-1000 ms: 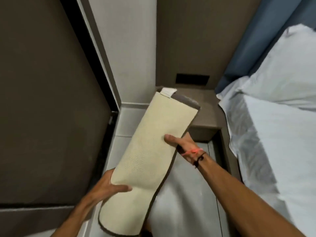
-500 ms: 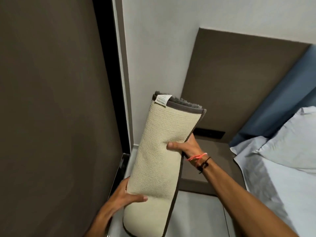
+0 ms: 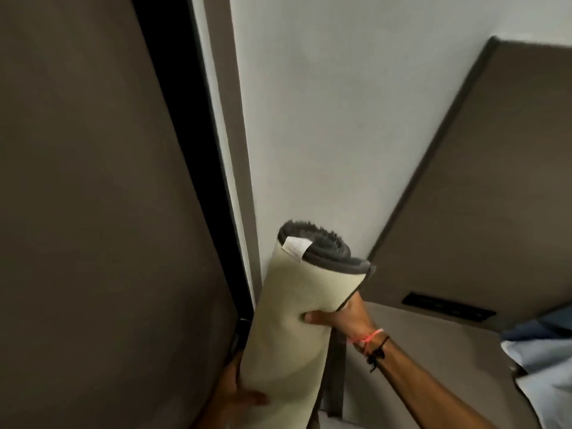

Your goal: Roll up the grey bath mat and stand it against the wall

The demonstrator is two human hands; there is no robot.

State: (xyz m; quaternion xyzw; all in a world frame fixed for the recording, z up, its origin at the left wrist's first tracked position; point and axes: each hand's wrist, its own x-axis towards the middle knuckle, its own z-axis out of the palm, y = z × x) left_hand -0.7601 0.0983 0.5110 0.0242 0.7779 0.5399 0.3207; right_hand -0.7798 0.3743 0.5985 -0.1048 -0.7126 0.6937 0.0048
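The bath mat (image 3: 294,320) is rolled into a tube, cream backing outward, grey pile and a white label showing at its top end. It stands nearly upright, leaning left, in front of the white wall (image 3: 325,119). My right hand (image 3: 343,317) grips its right side below the top, thumb across the backing. Low on the roll's left side, my left hand (image 3: 238,394) holds it, fingers on the backing. The roll's bottom end is out of view.
A dark brown panel (image 3: 93,212) with a black edge fills the left. A brown headboard panel (image 3: 479,212) with a black slot stands to the right, above a brown ledge (image 3: 433,351). White and blue bedding (image 3: 544,366) lies at the far right.
The roll has been lifted from a slant over the floor to nearly upright and brought closer to the white wall. Both hands kept their hold. The view has tilted upward.
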